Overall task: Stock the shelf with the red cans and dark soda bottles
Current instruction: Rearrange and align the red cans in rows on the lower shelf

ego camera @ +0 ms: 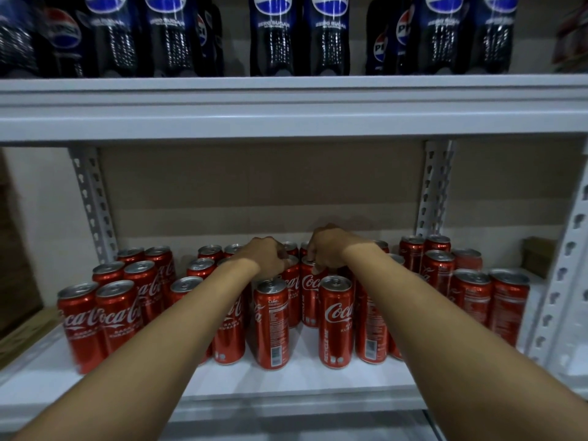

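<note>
My left hand (269, 254) curled over the top of one red can (291, 289) mid-shelf, my right hand (327, 248) gripped the can beside it (310, 292); more red cans (117, 313) crowded the lower shelf (286, 381), dark soda bottles (275, 36) stood above

**Two Bare Forearms, Nothing Worn**

Only the person's arms and hands were in view. Both forearms were bare from the lower edge of the picture up to the wrists, with no sleeve or cuff on either. The left hand (269, 254) and the right hand (327, 248) wore no gloves. Neither wrist carried a watch, band or bracelet, and the backs of the hands showed no ring. The fingers themselves were mostly turned away from the camera and hard to make out.
</note>
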